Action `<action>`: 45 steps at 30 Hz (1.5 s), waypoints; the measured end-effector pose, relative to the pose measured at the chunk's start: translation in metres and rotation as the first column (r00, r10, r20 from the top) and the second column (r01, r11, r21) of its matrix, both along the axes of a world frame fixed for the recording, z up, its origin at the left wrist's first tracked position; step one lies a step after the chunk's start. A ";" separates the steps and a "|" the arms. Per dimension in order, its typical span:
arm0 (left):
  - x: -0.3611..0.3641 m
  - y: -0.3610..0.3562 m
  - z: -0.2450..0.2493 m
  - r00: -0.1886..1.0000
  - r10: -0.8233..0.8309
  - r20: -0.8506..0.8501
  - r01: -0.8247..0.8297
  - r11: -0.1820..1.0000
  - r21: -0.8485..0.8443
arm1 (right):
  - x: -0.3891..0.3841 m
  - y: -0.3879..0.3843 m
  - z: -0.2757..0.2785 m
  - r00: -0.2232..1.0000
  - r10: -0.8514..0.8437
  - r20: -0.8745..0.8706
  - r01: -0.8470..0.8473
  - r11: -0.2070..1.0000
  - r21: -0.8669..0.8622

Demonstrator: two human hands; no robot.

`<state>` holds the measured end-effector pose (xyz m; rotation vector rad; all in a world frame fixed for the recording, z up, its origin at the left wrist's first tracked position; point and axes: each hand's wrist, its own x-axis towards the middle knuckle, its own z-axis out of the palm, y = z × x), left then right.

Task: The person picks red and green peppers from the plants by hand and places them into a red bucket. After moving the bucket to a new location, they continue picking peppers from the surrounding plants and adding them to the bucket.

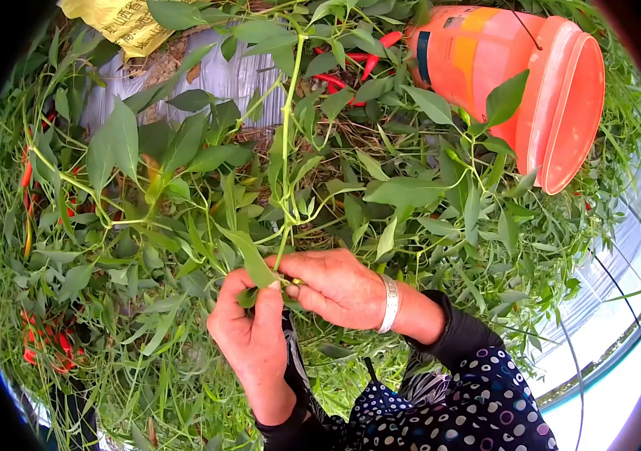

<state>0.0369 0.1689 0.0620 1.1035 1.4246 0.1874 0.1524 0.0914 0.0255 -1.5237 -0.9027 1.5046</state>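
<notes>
Both hands meet at a green plant stem point(286, 150) near the middle of the view. My left hand point(251, 323) has its thumb and index finger closed on the lower end of the stem, beside a long green leaf point(249, 254). My right hand point(335, 288), with a silver bracelet point(390, 304) at the wrist, comes in from the right. Its fingers are pinched at the same stem, touching the left fingertips. A small green bud shows between the two hands. The upper stem rises out of the hands and forks among leaves.
An orange bucket point(504, 83) lies on its side at the upper right. Red peppers point(369, 66) hang near it, with more point(54, 344) at the lower left. A yellow bag point(121, 26) and silvery plastic sheet point(245, 79) lie at the top. Dense foliage surrounds the hands.
</notes>
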 end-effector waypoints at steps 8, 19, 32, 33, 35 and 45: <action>-0.002 -0.016 -0.008 0.996 0.077 -0.033 -0.079 0.996 -0.052 | -0.013 -0.009 0.035 0.995 -0.025 0.098 0.046 0.973 -0.226; -0.006 0.009 -0.010 0.923 0.377 0.080 -0.375 0.926 -0.035 | 0.122 0.028 0.008 0.720 -0.670 -0.179 0.568 0.717 -0.404; -0.020 0.012 -0.011 0.932 0.354 0.078 -0.350 0.935 -0.059 | 0.254 0.036 -0.206 0.617 -0.679 0.397 0.778 0.451 -0.438; -0.020 0.011 -0.011 0.931 0.354 0.090 -0.348 0.934 -0.078 | 0.254 0.032 -0.205 0.618 -0.680 0.395 0.777 0.453 -0.437; -0.018 0.010 -0.012 0.929 0.354 0.107 -0.345 0.934 -0.098 | 0.254 0.025 -0.204 0.596 -0.743 0.304 0.779 0.443 -0.445; -0.015 0.000 -0.018 0.930 0.361 0.067 -0.357 0.932 -0.063 | 0.147 -0.061 -0.105 0.814 -0.573 0.094 0.535 0.677 -0.506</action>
